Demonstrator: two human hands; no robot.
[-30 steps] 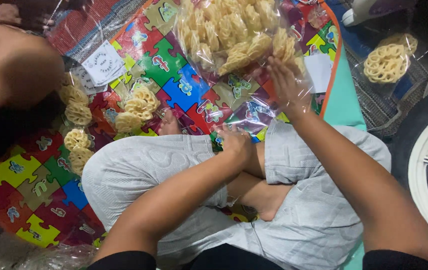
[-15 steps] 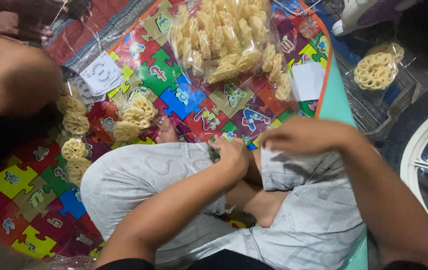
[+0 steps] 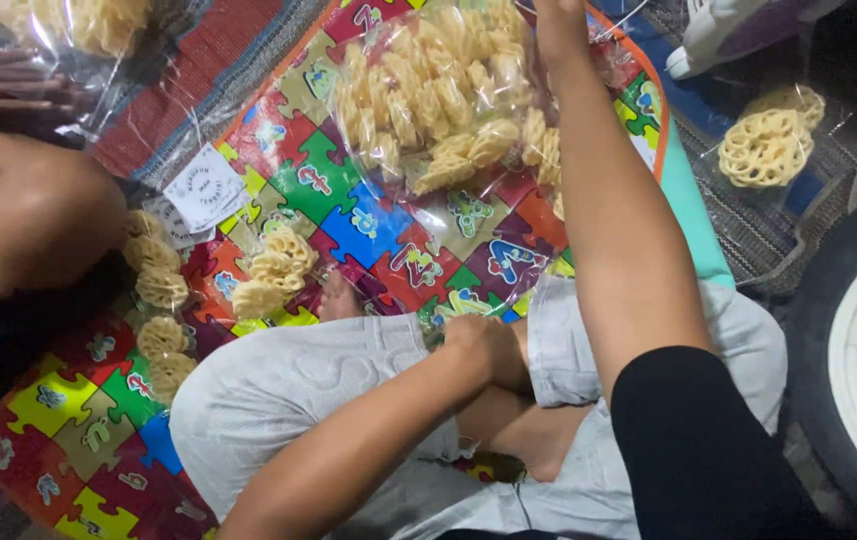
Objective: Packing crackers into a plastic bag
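1. While the right hand point(image 3: 561, 30) is stretched forward onto the large clear plastic bag of yellow lattice-shaped crackers point(image 3: 439, 100), its grip is cut off at the frame's top edge, so whether it is closed cannot be told.
2. Lying on the colourful puzzle-piece foam mat point(image 3: 369, 215), the bag is seen ahead of the knees.
3. The left hand point(image 3: 489, 350) is rested curled in the lap, nothing visibly held.

A home floor is indicated: a colourful foam puzzle-piece play mat point(image 3: 369, 215) is laid beside a red striped woven mat point(image 3: 204, 75).
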